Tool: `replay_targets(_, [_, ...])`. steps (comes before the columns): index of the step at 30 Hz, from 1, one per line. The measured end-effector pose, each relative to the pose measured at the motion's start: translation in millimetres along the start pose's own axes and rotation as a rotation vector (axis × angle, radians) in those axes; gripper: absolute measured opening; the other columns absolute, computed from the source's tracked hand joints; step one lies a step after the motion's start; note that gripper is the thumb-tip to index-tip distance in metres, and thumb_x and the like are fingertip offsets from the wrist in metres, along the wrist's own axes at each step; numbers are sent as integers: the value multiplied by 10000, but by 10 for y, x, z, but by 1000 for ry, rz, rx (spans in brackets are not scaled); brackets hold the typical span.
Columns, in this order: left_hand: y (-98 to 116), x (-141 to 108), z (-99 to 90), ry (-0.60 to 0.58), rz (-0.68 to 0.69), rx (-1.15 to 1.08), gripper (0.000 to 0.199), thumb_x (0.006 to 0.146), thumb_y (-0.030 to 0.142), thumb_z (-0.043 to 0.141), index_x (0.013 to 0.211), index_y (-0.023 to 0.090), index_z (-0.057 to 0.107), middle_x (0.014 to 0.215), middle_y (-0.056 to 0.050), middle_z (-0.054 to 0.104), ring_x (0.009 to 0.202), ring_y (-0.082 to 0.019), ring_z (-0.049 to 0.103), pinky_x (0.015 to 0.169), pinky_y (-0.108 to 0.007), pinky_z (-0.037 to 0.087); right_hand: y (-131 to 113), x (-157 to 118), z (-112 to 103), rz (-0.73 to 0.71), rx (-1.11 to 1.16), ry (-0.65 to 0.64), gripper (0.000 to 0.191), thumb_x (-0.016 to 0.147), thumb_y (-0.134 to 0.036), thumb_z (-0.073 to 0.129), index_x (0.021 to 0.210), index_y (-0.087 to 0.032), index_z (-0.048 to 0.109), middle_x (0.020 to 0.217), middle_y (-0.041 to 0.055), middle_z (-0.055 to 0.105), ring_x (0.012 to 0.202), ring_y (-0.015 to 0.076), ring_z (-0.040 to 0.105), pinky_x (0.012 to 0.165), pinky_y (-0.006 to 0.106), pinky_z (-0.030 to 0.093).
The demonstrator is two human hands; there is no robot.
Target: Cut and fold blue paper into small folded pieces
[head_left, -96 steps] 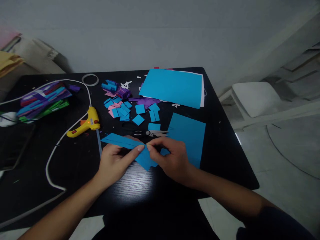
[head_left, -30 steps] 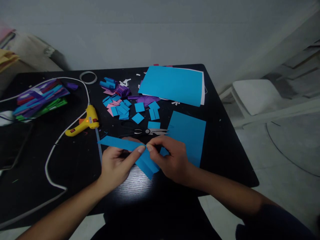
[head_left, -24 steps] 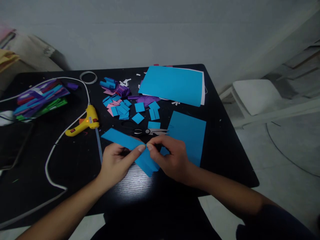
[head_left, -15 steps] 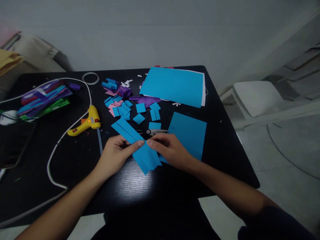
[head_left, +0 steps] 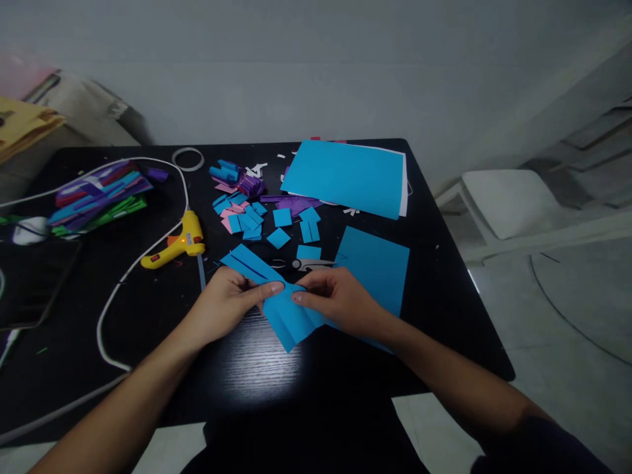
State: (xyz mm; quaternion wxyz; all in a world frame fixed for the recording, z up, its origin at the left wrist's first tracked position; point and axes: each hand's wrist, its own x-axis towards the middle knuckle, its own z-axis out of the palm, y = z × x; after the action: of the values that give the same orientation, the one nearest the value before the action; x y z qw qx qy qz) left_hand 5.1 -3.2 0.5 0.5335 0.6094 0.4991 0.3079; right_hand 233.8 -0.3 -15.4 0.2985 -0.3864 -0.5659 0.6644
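A strip of blue paper [head_left: 291,319] with a dark line along one side is held between my two hands, above the front of the table. My left hand [head_left: 232,299] pinches its middle with the thumb on top. Close by on the right, my right hand [head_left: 338,299] grips the strip's upper right edge between thumb and fingers. Creases run through the strip's lower part. Beyond the hands lie scissors [head_left: 309,264], their handles partly hidden. A larger blue sheet [head_left: 375,270] lies under and past my right hand.
Small blue paper squares [head_left: 282,217] are scattered past the scissors. A yellow glue gun [head_left: 185,240] with its white cord lies left. Bundled coloured paper strips [head_left: 99,197] sit at far left. Blue and white sheets [head_left: 345,176] lie at the back, and a white chair [head_left: 511,203] stands right.
My right hand has shifted slightly down and right on the strip, and the paper's right side is now bent more. The view has tilted a little, moving the whole scene slightly.
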Motion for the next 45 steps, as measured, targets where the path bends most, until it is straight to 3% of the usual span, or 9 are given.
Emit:
replay_targets(5, [-18, 6, -4, -29, -33, -46, 292, 880, 407, 784, 662, 216, 749, 588, -22, 731, 520, -196, 697, 512, -293, 596, 8, -7, 5, 6, -16, -4, 98, 902, -256, 752, 928, -183, 812, 880, 41, 805, 795, 173, 744, 713, 298, 577])
replay_targets(10, [-34, 11, 12, -28, -20, -30, 281, 878, 412, 784, 686, 209, 757, 642, -27, 747, 556, -195, 693, 529, -306, 593, -7, -13, 35, -18, -74, 0, 151, 924, -308, 739, 916, -172, 805, 816, 38, 769, 726, 160, 692, 639, 278, 523])
replay_targets(14, [-76, 4, 28, -19, -20, -13, 278, 868, 427, 801, 714, 200, 756, 678, -32, 750, 596, -204, 700, 550, -312, 593, 2, -5, 60, -53, -168, 66, 232, 961, -344, 688, 858, -167, 797, 735, 21, 706, 673, 140, 616, 587, 260, 451])
replay_targets(22, [-46, 17, 87, -107, -75, -199, 205, 943, 381, 724, 914, 178, 713, 737, 12, 740, 661, -155, 701, 621, -256, 584, 83, 19, 96, -54, -98, 184, 215, 935, -346, 680, 814, -186, 758, 773, 18, 700, 716, 156, 616, 649, 284, 479])
replay_targets(26, [-62, 16, 87, -156, -90, -208, 276, 985, 412, 673, 852, 171, 690, 702, 12, 706, 624, -139, 665, 623, -253, 566, 104, 24, 102, -40, -54, 227, 222, 926, -375, 688, 811, -193, 744, 756, 7, 687, 704, 155, 602, 662, 293, 476])
replay_targets(32, [-93, 4, 105, -175, -109, -213, 291, 986, 433, 668, 889, 163, 717, 745, 2, 709, 660, -136, 641, 651, -252, 542, 74, 22, 92, -12, -57, 168, 246, 945, -400, 678, 845, -191, 761, 816, 38, 732, 766, 189, 664, 696, 322, 524])
replay_targets(45, [-96, -5, 87, -183, -83, -148, 315, 968, 400, 686, 753, 170, 660, 670, 20, 666, 619, -126, 618, 616, -231, 522, 66, 11, 68, 59, 4, 143, 267, 866, -453, 799, 832, -188, 790, 807, 27, 741, 752, 179, 675, 694, 319, 537])
